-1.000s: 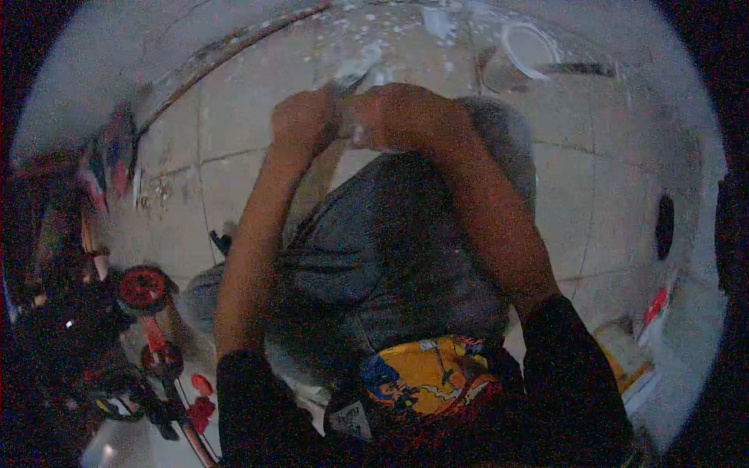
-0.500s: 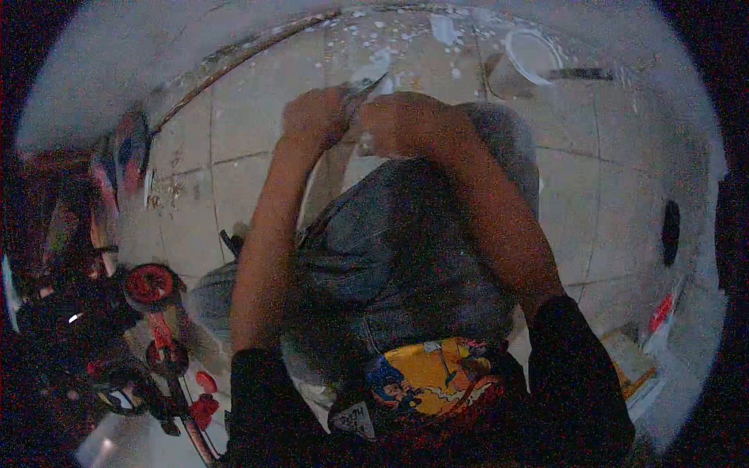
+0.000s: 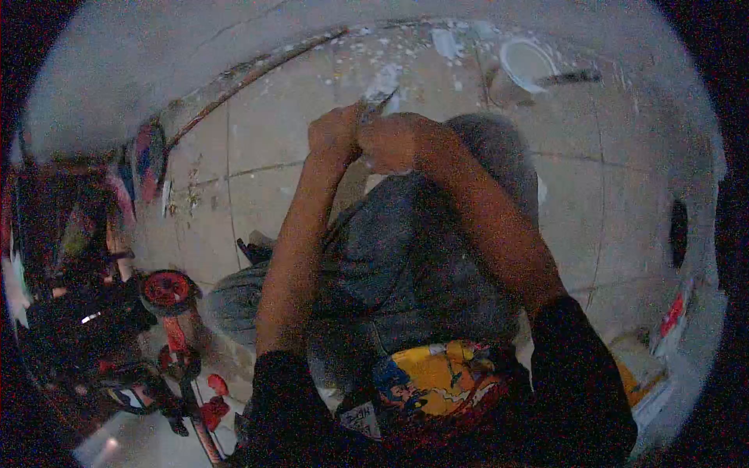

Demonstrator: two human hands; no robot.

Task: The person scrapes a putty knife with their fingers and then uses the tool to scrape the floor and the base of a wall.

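My left hand [image 3: 334,139] and my right hand [image 3: 394,143] are together above the floor, past my bent knee, both with fingers curled closed. From between them a thin, dark-edged, pointed tool [image 3: 379,103] sticks out forward; it looks like a blade and lies along the left fingers. Its handle end is hidden by the hands. White smears show near the right fingers, and what they grip cannot be made out. Just beyond the tool's tip, a white patch [image 3: 384,78] lies on the tiled floor [image 3: 273,129].
White splatters dot the floor by the wall. A round white rim [image 3: 529,64], perhaps a container, stands at the upper right with a dark stick-like thing [image 3: 569,78] beside it. A red-wheeled object [image 3: 170,292] is at left, a dark oval thing [image 3: 679,232] at right.
The view has tilted a little, so most of the scene sits slightly lower and to the right. Both hands remain together, with the tool still between them.
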